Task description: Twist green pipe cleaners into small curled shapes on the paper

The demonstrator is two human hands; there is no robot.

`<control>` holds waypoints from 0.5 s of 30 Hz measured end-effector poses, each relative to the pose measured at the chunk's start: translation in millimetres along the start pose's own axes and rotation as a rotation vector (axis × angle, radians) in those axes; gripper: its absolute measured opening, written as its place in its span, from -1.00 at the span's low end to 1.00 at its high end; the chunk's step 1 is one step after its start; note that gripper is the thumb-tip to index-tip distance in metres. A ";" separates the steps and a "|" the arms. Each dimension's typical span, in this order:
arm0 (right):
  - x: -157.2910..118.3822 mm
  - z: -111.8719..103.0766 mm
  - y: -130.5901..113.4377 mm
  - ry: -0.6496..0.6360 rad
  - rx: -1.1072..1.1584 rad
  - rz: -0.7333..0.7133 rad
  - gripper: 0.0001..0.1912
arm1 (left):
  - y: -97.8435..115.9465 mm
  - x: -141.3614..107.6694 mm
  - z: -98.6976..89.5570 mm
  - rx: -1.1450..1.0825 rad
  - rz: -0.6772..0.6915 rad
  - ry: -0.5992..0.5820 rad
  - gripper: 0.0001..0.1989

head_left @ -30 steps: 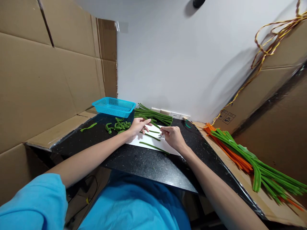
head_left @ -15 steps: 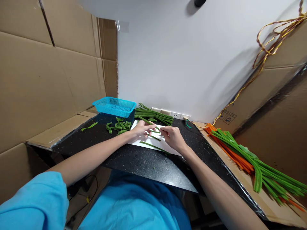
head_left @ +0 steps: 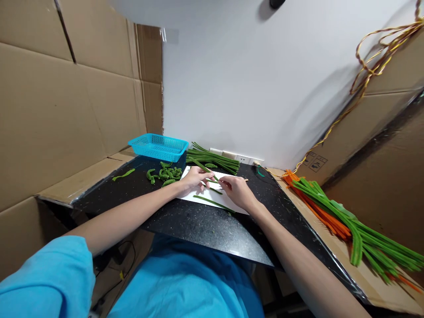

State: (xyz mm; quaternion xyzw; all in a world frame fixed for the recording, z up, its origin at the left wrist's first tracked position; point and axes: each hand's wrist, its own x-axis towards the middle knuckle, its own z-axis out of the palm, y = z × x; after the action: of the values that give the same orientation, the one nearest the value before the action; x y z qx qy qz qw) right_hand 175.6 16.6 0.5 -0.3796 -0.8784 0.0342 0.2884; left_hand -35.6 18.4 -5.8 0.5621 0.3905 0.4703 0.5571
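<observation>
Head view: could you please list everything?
plastic basket: one, blue, back left
fuzzy stem bundle: one, green, back
curled pieces: several, green, left
flat strip: one, green, left
paper sheet: one, white, centre
loose stems: several, green, on paper
table: one, black, centre
fuzzy strips: many, orange and green, right
twisted cable: one, brown-yellow, upper right
sockets: several, white, back
rounded object: one, black, top
cardboard: several, brown, sides
wall: one, white, back
shirt: one, blue, bottom
left hand: one, holding green stem
right hand: one, holding it

Fairly bright light casts soft shadows on the white wall (head_left: 258,88) at two o'clock and glare on the speckled black tabletop (head_left: 232,240) at five, with wide-angle stretching toward the edges.
</observation>
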 end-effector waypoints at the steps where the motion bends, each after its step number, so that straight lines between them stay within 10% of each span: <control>1: -0.1 0.1 0.1 0.000 -0.002 -0.001 -0.73 | -0.4 0.2 0.1 -0.001 0.003 -0.009 -0.73; 15: -0.9 0.2 -0.9 0.065 0.010 -0.058 -0.75 | -1.3 -1.4 -0.5 -0.034 0.008 -0.047 -0.62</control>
State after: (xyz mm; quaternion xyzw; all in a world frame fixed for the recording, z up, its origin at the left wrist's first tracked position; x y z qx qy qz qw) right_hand 175.5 15.5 0.2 -0.3532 -0.8791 0.0179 0.3196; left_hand -36.4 17.2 -7.2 0.5653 0.3669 0.4657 0.5735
